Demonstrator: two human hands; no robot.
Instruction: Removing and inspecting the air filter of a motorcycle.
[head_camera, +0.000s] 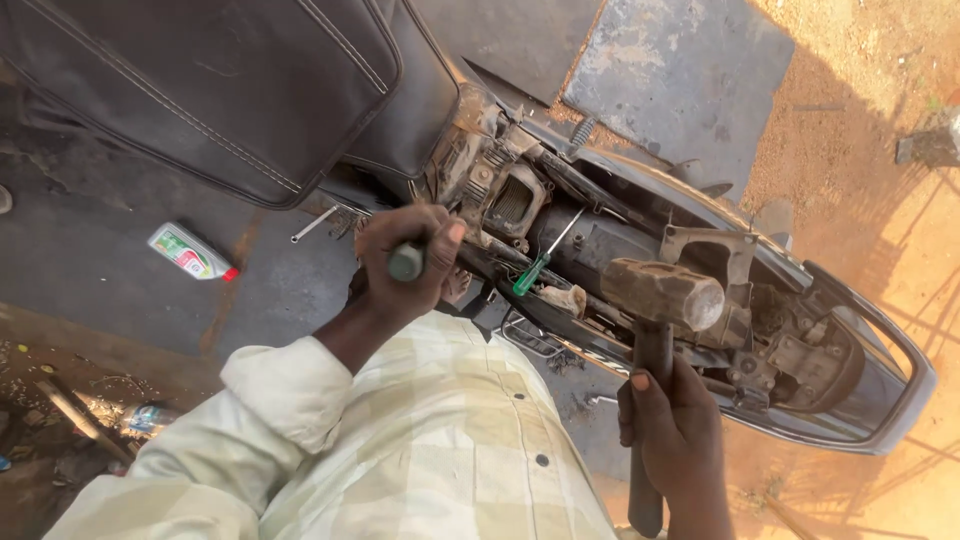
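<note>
My left hand (405, 268) is closed around a grey-green tool handle (406, 262), held against the open frame of a motorcycle (620, 250) with its seat removed. My right hand (672, 425) grips the dark shaft of a heavy hammer; its worn, rusty head (663, 292) hangs just above the frame's middle. A green-handled screwdriver (535, 270) lies across the frame between my two hands. The lifted black seat (220, 90) fills the upper left.
A small oil bottle (190, 252) and a spanner (314, 224) lie on the dark concrete floor at left. A grey slab (680, 80) sits at the top. Red dirt ground (880, 140) lies to the right. Scrap and debris are at the lower left.
</note>
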